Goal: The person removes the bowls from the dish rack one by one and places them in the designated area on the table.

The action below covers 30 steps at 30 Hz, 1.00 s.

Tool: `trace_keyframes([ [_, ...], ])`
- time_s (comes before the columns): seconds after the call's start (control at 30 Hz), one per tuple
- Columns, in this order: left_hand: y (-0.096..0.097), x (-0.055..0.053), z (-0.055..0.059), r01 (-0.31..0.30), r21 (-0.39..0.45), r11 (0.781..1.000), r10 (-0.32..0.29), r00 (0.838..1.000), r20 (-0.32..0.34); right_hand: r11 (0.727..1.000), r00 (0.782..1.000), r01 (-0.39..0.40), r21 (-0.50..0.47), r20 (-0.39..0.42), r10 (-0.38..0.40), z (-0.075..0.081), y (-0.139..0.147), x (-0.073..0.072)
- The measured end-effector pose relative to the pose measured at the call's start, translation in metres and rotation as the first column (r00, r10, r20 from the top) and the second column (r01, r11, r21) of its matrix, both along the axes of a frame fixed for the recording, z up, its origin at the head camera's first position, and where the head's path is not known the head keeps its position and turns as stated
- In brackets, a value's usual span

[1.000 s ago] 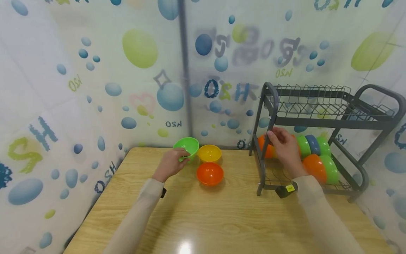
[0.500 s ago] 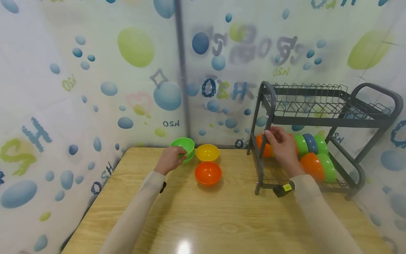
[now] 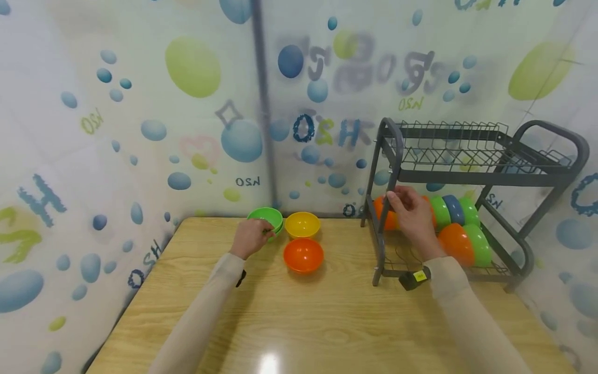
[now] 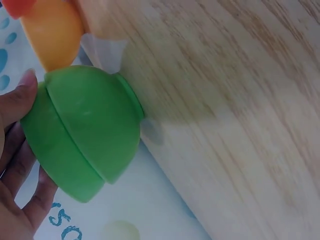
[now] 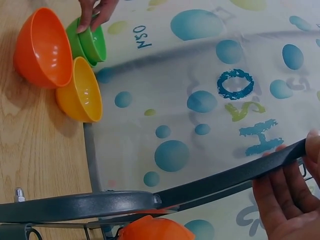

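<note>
- The pale wooden table (image 3: 327, 322) is spreading before the dark grey metal two-tier rack (image 3: 472, 179), and it is bearing the rack's feet.
- The glossy orange round bowl (image 3: 303, 255) is standing upright on the table, to the left of the rack.
- The right hand (image 3: 413, 215) is grasping the rack itself: thumb and fingers are closing around its left front post.
- On the rack's lower tier, an orange bowl (image 3: 455, 244) and a green bowl (image 3: 478, 246) are lying on their sides at the front; behind them, a row with green, blue and orange bowls is resting.
- The left hand (image 3: 251, 238), well left of the rack, is pinching the upper green bowl (image 4: 55, 145) by its rim; this bowl is sitting inside the lower green bowl (image 4: 100, 120).
- The glossy yellow round bowl (image 3: 302, 225) is standing between these green bowls and the rack.
- The printed wall cloth (image 3: 303, 171) is hanging behind the rack.
</note>
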<state>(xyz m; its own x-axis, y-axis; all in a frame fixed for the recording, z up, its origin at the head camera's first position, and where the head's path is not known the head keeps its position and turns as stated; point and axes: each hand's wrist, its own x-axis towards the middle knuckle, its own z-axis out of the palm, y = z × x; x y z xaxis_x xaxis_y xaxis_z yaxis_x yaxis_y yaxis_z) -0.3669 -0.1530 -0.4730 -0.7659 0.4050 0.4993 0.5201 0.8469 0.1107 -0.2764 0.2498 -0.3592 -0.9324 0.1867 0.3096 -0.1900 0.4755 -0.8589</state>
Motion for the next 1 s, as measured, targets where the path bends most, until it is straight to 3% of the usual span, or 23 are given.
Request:
trace_keyframes([
  [0.37,0.001,0.000,-0.008,-0.031,0.009,0.999,0.031,0.998,0.056,0.999,1.000,-0.018,-0.037,-0.010,0.018,-0.002,-0.001,-0.001],
  [0.6,0.002,-0.001,-0.008,-0.026,0.025,0.999,0.022,0.991,0.135,0.999,1.000,-0.027,-0.041,-0.014,0.026,-0.003,0.001,-0.001],
  [0.9,0.003,0.001,-0.015,0.000,0.122,0.993,-0.025,0.979,0.202,0.999,0.998,-0.036,-0.037,-0.059,0.034,-0.004,0.001,0.000],
  [1.0,0.006,0.004,-0.014,0.003,0.177,0.984,-0.047,0.968,0.246,0.999,0.998,-0.036,-0.037,-0.060,0.034,-0.003,0.001,0.000],
])
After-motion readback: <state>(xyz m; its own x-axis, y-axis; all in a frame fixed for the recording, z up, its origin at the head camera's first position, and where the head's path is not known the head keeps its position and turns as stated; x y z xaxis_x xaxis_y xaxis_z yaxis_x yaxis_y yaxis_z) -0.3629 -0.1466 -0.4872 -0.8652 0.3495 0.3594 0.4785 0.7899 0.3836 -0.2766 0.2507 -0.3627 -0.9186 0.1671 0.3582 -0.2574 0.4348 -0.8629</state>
